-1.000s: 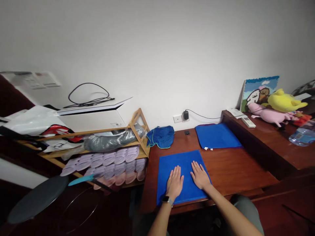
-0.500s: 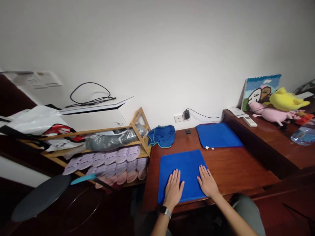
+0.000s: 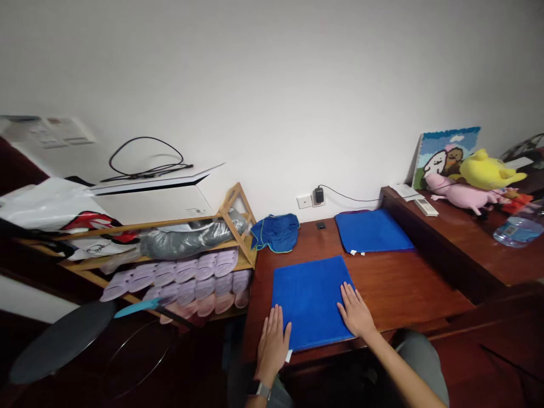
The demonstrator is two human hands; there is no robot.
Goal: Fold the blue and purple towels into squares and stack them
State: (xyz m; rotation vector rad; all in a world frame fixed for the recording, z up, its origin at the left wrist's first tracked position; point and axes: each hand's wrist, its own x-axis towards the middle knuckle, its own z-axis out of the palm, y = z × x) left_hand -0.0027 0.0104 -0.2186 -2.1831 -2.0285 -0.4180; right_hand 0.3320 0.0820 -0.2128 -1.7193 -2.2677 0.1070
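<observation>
A blue square cloth (image 3: 312, 300) lies flat on the brown wooden desk (image 3: 382, 289), with a small white tag at its lower left corner. My left hand (image 3: 272, 343) rests at the cloth's left edge, fingers extended, holding nothing; a watch is on its wrist. On the cloth's right edge lies my right hand (image 3: 355, 311), palm down with the fingers slightly apart. Farther back, another blue cloth (image 3: 372, 231) with white tags is spread over something purple. A crumpled dark blue cloth (image 3: 276, 232) with a green-yellow edge sits at the desk's back left corner.
Left of the desk, a wooden rack (image 3: 244, 249) holds purple and pink slippers and a white box (image 3: 157, 204). On the raised right surface are a remote (image 3: 426, 207), plush toys (image 3: 461, 195), a picture and a plastic bottle (image 3: 516, 231). A black plug (image 3: 319, 195) is in the wall.
My left hand has moved left and down, from on top of the cloth to its left edge. The tag at the lower left corner now shows. The view has shifted slightly.
</observation>
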